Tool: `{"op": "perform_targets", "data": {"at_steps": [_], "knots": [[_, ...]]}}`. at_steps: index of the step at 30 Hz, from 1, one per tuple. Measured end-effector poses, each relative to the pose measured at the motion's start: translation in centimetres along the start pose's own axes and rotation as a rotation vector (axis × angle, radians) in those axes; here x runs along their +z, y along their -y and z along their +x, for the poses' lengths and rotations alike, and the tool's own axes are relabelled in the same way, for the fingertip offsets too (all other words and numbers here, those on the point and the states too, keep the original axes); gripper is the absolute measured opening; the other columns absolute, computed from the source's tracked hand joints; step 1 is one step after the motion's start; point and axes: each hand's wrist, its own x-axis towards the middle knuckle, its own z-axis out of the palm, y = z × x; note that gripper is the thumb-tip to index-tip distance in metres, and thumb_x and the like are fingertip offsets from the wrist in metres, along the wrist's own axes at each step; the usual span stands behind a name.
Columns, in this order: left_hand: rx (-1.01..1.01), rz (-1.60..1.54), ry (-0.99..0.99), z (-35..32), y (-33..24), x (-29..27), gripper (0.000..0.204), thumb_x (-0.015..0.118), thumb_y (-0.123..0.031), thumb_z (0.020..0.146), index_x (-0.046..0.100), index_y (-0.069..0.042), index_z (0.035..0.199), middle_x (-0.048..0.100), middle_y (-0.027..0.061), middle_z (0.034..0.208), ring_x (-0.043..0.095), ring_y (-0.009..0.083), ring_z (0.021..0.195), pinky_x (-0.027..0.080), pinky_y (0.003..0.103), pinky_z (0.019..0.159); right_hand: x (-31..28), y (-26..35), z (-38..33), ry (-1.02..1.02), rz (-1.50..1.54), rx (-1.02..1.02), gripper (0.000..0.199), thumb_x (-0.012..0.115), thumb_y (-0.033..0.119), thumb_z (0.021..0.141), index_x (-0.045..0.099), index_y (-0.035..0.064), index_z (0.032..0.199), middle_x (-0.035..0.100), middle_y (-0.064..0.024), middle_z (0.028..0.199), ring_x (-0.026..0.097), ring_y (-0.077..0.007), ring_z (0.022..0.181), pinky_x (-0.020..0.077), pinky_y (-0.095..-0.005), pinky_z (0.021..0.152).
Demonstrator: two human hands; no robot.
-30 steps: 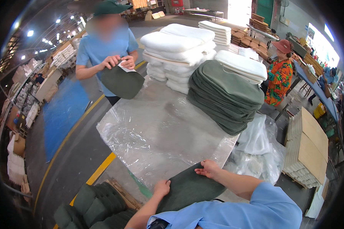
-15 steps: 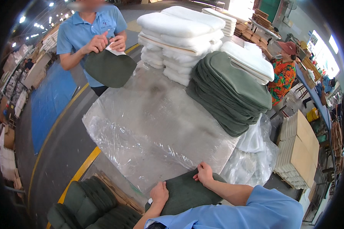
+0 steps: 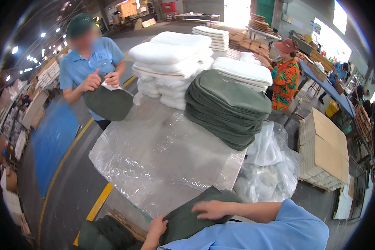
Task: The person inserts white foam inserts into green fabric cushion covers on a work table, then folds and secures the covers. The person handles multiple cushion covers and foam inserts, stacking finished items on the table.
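Note:
Close to my body lies a dark green fabric cushion cover (image 3: 181, 221), at the near edge of the plastic-wrapped table (image 3: 154, 141). My left hand (image 3: 157, 227) is closed on the cover's left edge, fingers curled over it. Across the cover's upper face rests my right hand (image 3: 210, 209), fingers stretched out and slightly smeared by motion. The cover's lower part is hidden by my blue shirt. A tall stack of similar dark green covers (image 3: 227, 110) stands on the table's right side.
White padding (image 3: 166, 54) is piled at the table's far side. A co-worker in blue (image 3: 91, 62) holds another green piece at the far left. Clear plastic sheeting (image 3: 266, 166) bunches at the right, near stacked boards (image 3: 324, 150). More green pieces (image 3: 106, 233) sit lower left.
My right hand has let go of the cover's far edge and now lies flat on it. My left hand has shifted left and nearer me. The view has tilted up.

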Motion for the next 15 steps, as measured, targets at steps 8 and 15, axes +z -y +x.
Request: {"op": "perform_targets", "data": {"at_steps": [8, 15], "knots": [[0.427, -0.311, 0.31, -2.6, -7.5, 1.9, 0.056, 0.054, -0.042, 0.106, 0.056, -0.008, 0.15, 0.036, 0.025, 0.168, 0.038, 0.0471, 0.152, 0.033, 0.055, 0.123, 1.2, -0.7, 2.4, 0.075, -0.351, 0.205, 0.08, 0.033, 0.064, 0.109, 0.032, 0.0091, 0.167, 0.025, -0.0099, 0.177, 0.02, -0.0334, 0.163, 0.0214, -0.0613, 0.128], [0.271, -0.223, 0.192, -5.9, 1.1, 3.9, 0.067, 0.045, -0.046, 0.112, 0.033, -0.011, 0.167, 0.027, 0.0188, 0.174, 0.026, 0.0416, 0.159, 0.022, 0.05, 0.129, -0.8, -3.5, -4.1, 0.074, -0.276, 0.245, 0.083, 0.035, 0.066, 0.108, 0.031, 0.0077, 0.167, 0.025, -0.0119, 0.176, 0.019, -0.0334, 0.163, 0.021, -0.0611, 0.128]]}}
